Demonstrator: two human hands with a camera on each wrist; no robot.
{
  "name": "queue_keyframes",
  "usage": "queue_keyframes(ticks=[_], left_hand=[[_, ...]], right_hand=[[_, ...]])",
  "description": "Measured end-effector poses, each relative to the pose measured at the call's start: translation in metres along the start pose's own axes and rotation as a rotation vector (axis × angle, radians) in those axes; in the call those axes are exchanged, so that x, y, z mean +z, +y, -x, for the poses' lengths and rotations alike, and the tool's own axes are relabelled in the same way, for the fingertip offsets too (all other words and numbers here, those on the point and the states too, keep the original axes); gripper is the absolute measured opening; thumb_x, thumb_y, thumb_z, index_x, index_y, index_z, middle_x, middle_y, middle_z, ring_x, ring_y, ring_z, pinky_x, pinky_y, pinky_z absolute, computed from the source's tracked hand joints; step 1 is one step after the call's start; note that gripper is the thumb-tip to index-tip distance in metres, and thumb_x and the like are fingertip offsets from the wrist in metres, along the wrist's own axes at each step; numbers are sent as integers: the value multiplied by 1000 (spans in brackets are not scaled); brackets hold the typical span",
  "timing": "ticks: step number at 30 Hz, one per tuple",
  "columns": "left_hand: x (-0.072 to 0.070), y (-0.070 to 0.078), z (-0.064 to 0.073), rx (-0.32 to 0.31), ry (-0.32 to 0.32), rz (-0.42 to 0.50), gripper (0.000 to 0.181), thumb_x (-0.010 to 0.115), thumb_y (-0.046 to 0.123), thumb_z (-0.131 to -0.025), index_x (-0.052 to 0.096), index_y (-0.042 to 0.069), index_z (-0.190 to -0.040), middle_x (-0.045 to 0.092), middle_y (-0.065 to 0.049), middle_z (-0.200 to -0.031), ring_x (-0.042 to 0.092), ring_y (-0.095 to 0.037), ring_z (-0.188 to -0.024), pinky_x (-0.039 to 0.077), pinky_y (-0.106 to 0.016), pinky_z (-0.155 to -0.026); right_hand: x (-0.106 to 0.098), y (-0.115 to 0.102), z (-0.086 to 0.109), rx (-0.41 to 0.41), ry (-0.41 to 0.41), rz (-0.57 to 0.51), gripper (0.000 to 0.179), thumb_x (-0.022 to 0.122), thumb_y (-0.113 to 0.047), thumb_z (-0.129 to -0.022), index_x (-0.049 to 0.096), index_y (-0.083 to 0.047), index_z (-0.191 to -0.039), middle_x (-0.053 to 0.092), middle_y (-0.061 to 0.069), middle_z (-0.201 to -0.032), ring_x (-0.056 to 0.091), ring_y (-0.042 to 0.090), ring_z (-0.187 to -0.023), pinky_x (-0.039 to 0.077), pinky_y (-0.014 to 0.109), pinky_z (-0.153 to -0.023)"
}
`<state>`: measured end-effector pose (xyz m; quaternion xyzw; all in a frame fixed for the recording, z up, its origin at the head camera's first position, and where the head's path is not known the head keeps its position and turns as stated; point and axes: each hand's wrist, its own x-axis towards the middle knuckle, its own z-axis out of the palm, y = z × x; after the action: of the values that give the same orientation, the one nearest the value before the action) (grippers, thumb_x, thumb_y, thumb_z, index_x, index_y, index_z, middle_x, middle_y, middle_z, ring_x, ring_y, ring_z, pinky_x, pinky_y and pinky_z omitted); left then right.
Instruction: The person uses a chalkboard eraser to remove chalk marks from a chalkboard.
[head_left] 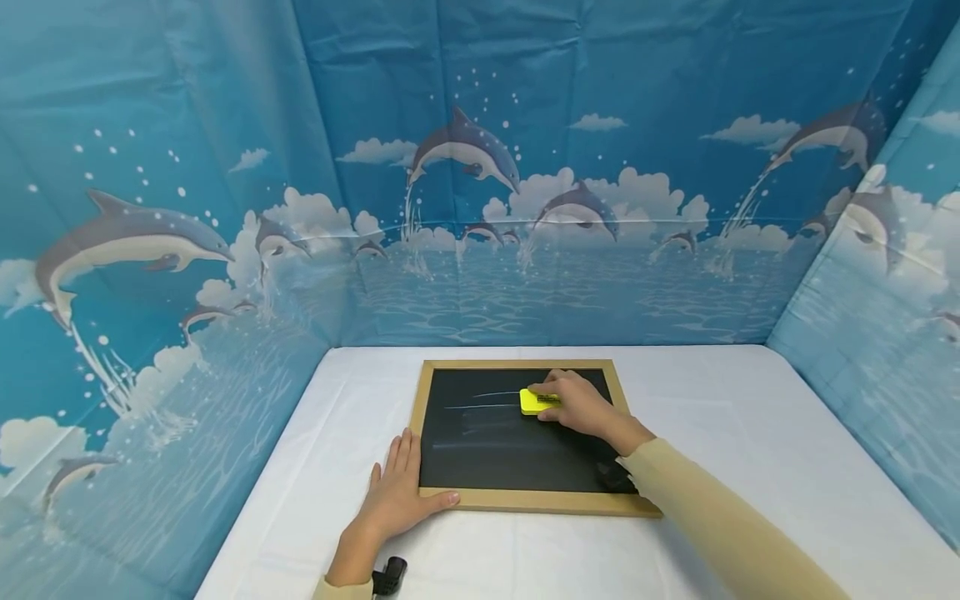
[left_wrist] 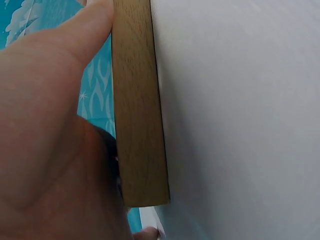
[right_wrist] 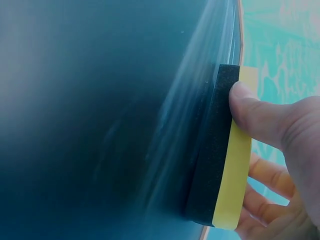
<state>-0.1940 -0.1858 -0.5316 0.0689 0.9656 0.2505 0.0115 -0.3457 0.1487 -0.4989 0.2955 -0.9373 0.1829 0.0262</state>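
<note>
A chalkboard (head_left: pixel 517 462) in a light wooden frame lies on the white table. My right hand (head_left: pixel 577 404) grips a yellow eraser (head_left: pixel 529 402) against the upper part of the board. In the right wrist view, the thumb presses one side of the eraser (right_wrist: pixel 232 175), and its black felt face meets the dark surface. Two thin white lines run left of the eraser, with fainter smears below them. My left hand (head_left: pixel 393 496) rests at the lower left corner, fingers straight along the left edge, thumb on the bottom of the wooden frame (left_wrist: pixel 137 110).
The white tablecloth (head_left: pixel 720 417) surrounds the board on all sides. Blue curtains (head_left: pixel 480 283) printed with dolphins and clouds stand behind the table and along both sides. A small black device (head_left: pixel 390 575) is strapped to the left wrist.
</note>
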Motion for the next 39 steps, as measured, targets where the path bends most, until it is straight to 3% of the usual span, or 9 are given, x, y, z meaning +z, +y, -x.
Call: queue_keyframes(ticks=[5,15,24,39], left_hand=[[-3,0,2,51,-24,-32,119,62,75,-83,15,-3,-159,8,-21,-166,3,-39,-153,7,-72,-112],[-3,2,0,39,-60,-67,124,57,82,-81,11,0,-160,7,-18,-167,3,-36,-153,9,-68,-114],[-6,3,1,50,-54,-49,124,60,79,-80,12,-3,-160,9,-20,-166,6,-38,-153,12,-68,-114],[-5,2,-1,47,-71,-29,124,60,80,-81,12,-3,-160,8,-20,-166,5,-38,-153,13,-69,-113]], right_hand=[[3,-8,-7,8,-17,5,55,83,-29,-86,65,-19,-137,63,1,-114,55,19,-96,49,38,-83],[13,-31,-23,-8,-46,-7,57,83,-29,-85,65,-19,-138,61,1,-113,53,17,-95,48,36,-82],[22,-52,-42,-57,-60,-10,57,82,-30,-86,64,-19,-139,61,2,-116,53,19,-97,48,37,-85],[47,-107,-78,-161,-68,3,57,80,-35,-88,63,-18,-140,62,2,-114,55,18,-95,49,36,-86]])
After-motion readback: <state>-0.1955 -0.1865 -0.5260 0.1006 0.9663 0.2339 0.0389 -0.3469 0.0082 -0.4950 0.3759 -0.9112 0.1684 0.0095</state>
